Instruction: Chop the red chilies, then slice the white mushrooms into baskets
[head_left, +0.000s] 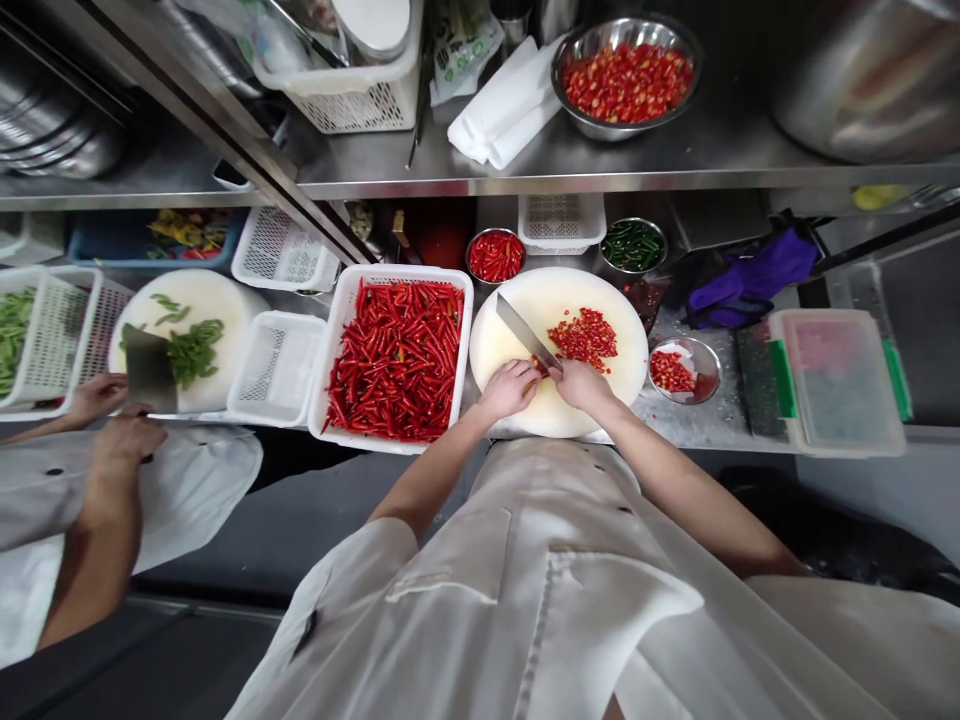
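On a round white cutting board (619,395) lies a pile of chopped red chilies (586,338). My right hand (579,384) is closed round the handle of a kitchen knife (523,327), whose blade points up and to the left across the board. Close beside the blade, my left hand (511,388) presses down with bent fingers on a few red chilies (538,364), mostly hidden under the fingertips. A white basket of whole red chilies (466,350) stands left of the board. To the right sits a small metal bowl (697,400) with chopped chilies.
A co-worker's hand (129,435) holds a cleaver (148,368) at another board (127,310) with green slices. Behind my board are bowls of red chilies (495,257) and green chilies (634,245). A steel shelf (420,186) runs above. A lidded plastic box (840,380) stands right.
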